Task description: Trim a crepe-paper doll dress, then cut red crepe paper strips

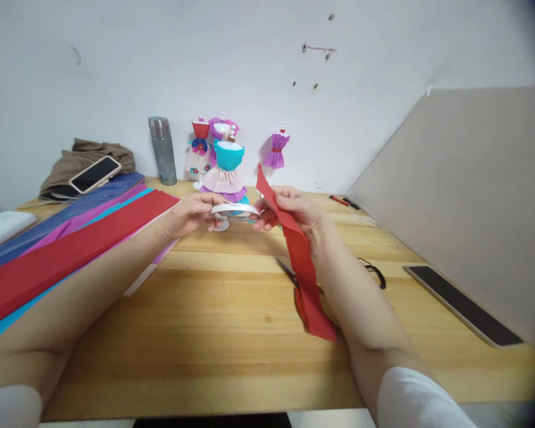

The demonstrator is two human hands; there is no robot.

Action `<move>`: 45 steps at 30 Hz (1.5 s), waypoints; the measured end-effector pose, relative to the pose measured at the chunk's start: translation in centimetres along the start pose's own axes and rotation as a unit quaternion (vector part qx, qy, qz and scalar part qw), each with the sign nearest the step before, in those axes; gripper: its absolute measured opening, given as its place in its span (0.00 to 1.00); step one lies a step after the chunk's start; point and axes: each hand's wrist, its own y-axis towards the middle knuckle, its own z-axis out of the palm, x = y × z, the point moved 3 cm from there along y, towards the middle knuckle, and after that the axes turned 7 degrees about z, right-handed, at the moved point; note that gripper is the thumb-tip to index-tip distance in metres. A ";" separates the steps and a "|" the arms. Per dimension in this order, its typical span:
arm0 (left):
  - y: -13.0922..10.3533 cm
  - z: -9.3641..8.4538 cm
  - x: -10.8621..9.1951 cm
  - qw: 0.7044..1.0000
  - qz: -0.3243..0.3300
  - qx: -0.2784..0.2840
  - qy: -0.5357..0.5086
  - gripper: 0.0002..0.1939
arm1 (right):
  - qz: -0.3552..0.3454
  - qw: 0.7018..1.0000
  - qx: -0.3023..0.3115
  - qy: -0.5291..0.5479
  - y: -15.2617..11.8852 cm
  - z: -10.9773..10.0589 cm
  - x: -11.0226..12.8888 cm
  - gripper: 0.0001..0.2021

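My left hand point(191, 215) is closed around the left side of a white roll of tape point(236, 208), held above the table. My right hand point(299, 209) pinches a long strip of red crepe paper point(311, 291), which hangs down towards the table. Fingertips of that hand also reach the tape's right edge. Under the strip lie scissors point(288, 272); one dark blade shows, and the handles are mostly covered. Just behind the tape stands a small dress form in a turquoise top point(229, 157), its lower part partly hidden.
Folded crepe paper point(93, 244) in several colours lies at left, near a phone point(96, 174) on brown cloth point(78, 161). A grey bottle point(162, 151) and more dressed forms point(277, 150) stand along the wall. A dark flat device point(463, 306) rests at right, by a slanted panel point(472, 178).
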 end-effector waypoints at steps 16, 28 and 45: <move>-1.3 2.8 -5.5 0.945 0.067 -0.097 0.305 0.17 | 0.036 0.997 0.070 0.019 0.2 -0.2 0.3 0.24; -1.5 3.3 -6.5 0.820 0.185 -0.031 0.541 0.11 | 0.042 0.996 0.077 -0.001 0.3 -0.4 0.2 0.25; -1.8 3.8 -7.2 0.804 0.116 -0.060 0.580 0.10 | -0.061 0.996 -0.063 -0.002 0.6 -0.5 1.1 0.20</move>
